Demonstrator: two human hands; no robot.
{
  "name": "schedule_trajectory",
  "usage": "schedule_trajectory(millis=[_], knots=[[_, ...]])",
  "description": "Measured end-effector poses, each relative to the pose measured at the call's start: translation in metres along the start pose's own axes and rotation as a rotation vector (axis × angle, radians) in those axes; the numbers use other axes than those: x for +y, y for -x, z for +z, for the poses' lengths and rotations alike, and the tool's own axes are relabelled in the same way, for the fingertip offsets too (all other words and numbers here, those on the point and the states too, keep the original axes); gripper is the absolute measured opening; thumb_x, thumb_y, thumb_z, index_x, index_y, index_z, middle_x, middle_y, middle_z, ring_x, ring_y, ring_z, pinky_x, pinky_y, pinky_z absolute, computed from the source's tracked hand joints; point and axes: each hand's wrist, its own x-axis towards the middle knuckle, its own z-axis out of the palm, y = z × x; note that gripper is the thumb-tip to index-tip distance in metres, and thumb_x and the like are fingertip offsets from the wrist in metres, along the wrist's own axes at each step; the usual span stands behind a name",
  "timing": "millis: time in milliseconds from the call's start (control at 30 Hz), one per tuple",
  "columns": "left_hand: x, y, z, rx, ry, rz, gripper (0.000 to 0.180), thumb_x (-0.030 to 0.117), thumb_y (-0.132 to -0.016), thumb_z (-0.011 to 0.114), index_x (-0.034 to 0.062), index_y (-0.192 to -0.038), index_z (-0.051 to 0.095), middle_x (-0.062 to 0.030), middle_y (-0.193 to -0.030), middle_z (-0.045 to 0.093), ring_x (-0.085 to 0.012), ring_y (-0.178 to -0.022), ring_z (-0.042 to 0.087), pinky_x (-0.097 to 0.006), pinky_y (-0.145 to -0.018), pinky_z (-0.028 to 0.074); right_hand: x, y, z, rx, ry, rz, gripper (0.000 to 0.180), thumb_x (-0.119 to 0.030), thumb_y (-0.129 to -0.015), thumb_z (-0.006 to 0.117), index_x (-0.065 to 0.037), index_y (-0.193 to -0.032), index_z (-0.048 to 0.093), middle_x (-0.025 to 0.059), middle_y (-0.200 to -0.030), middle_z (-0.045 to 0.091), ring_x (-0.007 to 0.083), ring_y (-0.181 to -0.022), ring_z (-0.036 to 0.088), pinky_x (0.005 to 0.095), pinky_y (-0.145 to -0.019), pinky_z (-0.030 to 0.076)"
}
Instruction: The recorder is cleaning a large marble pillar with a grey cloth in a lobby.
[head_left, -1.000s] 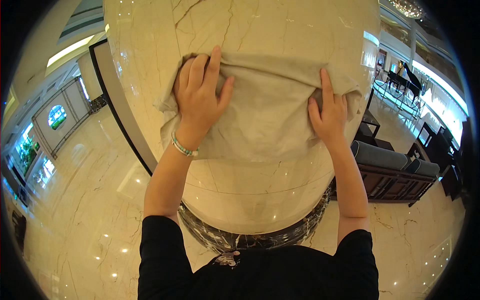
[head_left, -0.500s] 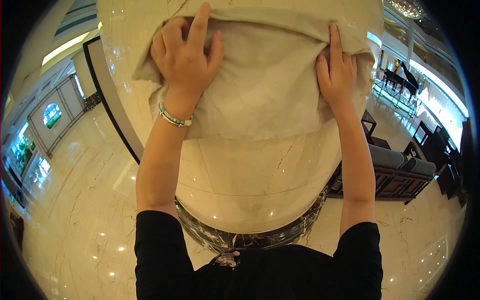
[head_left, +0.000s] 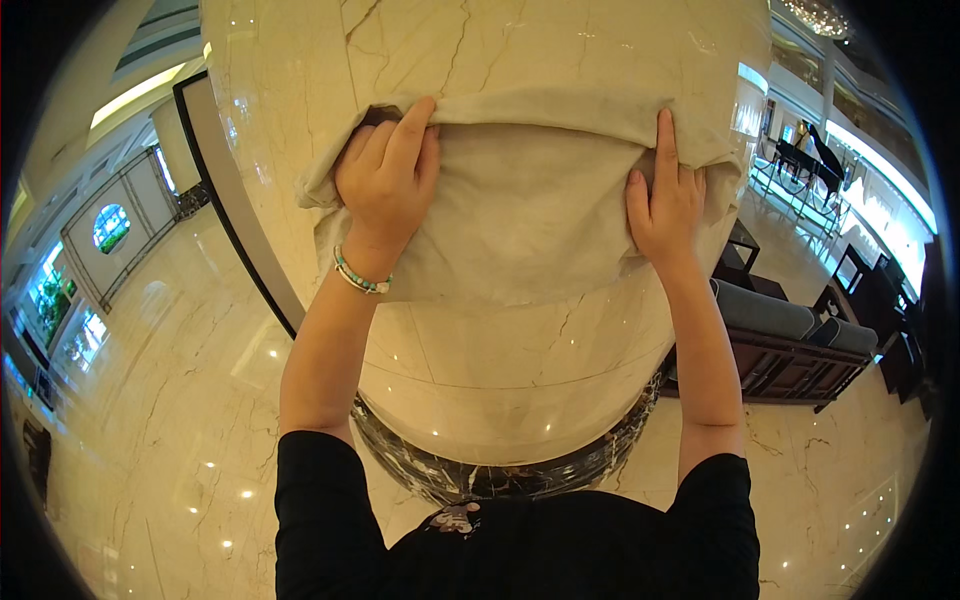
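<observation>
Lower on the marble column (head_left: 480, 380) than half a second ago: both hands and the beige cloth (head_left: 520, 210) come down from the top of the view. Left hand (head_left: 388, 180) now curled, fingers bunching the cloth's folded upper edge against the stone, where before spread flat; beaded bracelet (head_left: 362, 278) at the wrist. Right hand (head_left: 665, 205) flat, fingers together and pointing up, pressing the cloth's right side to the column. Cloth draped across the column's curve, between and under both hands, lower hem hanging free. No packages or labels to be seen. Dark veined base ring (head_left: 500, 475) below. To the right, a dark wooden bench with grey cushions (head_left: 790, 340); farther off, a black grand piano (head_left: 805, 155). Glossy marble floor (head_left: 170, 420) all round.
</observation>
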Motion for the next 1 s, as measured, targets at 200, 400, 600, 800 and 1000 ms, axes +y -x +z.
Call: schedule_trajectory(millis=[200,400,600,800,1000], knots=[[-0.025,-0.043,0.009,0.035,0.025,0.089,0.025,-0.003,-0.068,0.055,0.003,-0.091,0.06,-0.0084,-0.07,0.053,-0.0244,-0.065,0.05,-0.033,-0.063,0.041,0.004,-0.043,0.005,-0.086,0.032,0.045,0.065,-0.021,-0.072,0.049,-0.007,-0.133,0.031,0.018,-0.083,0.059,0.0363,-0.089,0.05,0.0451,-0.087,0.035],[-0.031,-0.062,0.006,-0.141,0.053,0.072,0.056,0.013,-0.071,0.053,-0.0017,-0.123,0.041,-0.0209,-0.105,0.044,-0.035,-0.096,0.043,-0.041,-0.087,0.034,0.02,-0.065,0.008,0.038,0.093,-0.076,0.061,-0.025,-0.081,0.043,-0.013,-0.137,0.024,0.0175,-0.088,0.058,0.0346,-0.081,0.049,0.0391,-0.08,0.037],[-0.015,-0.007,0.008,-0.008,-0.037,0.043,0.039,0.002,-0.07,0.054,0.0043,-0.109,0.056,-0.0126,-0.085,0.051,-0.0291,-0.076,0.049,-0.037,-0.071,0.042,0.01,-0.025,0.008,-0.026,0.003,0.02,0.064,-0.022,-0.073,0.05,-0.009,-0.133,0.031,0.0186,-0.084,0.059,0.0366,-0.091,0.049,0.0458,-0.089,0.034],[0.019,0.049,-0.023,-0.165,-0.049,-0.018,0.045,0.002,-0.069,0.055,0.002,-0.114,0.054,-0.0127,-0.087,0.051,-0.0286,-0.078,0.05,-0.037,-0.074,0.042,-0.007,0.031,-0.002,-0.104,0.004,0.064,0.065,-0.021,-0.074,0.051,-0.006,-0.134,0.03,0.0187,-0.092,0.059,0.04,-0.099,0.045,0.0477,-0.093,0.029],[0.016,0.034,-0.02,-0.248,-0.019,-0.074,0.049,0.009,-0.069,0.055,0.0012,-0.118,0.05,-0.012,-0.089,0.051,-0.0288,-0.081,0.05,-0.037,-0.076,0.042,-0.004,0.016,-0.007,-0.119,0.005,0.035,0.068,-0.021,-0.072,0.051,-0.005,-0.134,0.029,0.0202,-0.094,0.058,0.0393,-0.099,0.046,0.0464,-0.093,0.029]])
